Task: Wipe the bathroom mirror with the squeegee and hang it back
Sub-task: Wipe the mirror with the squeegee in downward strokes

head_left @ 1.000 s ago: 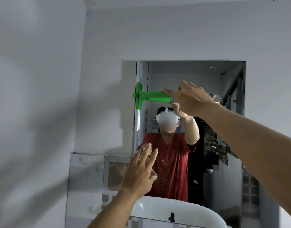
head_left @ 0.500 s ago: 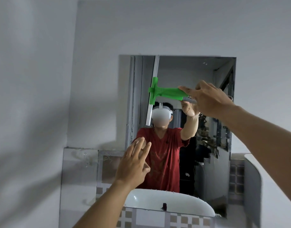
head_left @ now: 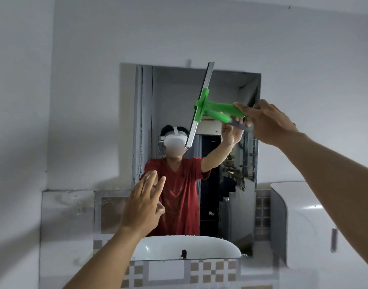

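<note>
A green-handled squeegee [head_left: 212,107] with a long metal blade lies against the upper middle of the wall mirror [head_left: 174,97], its blade nearly vertical and tilted, the top end reaching the mirror's upper edge. My right hand [head_left: 264,122] grips the end of the handle from the right. My left hand [head_left: 143,205] is raised in front of the mirror's lower left, fingers spread, holding nothing; whether it touches the glass I cannot tell. The mirror reflects a person in a red shirt.
A clear hook [head_left: 76,200] sticks to the tiled band left of the mirror. A white cabinet or dispenser [head_left: 304,222] hangs at the right. Chequered tiles [head_left: 210,270] run below the mirror. Plain grey walls surround everything.
The squeegee has swept rightwards across the mirror from its left edge to the middle, and its blade now tilts. My left hand stayed low at the left.
</note>
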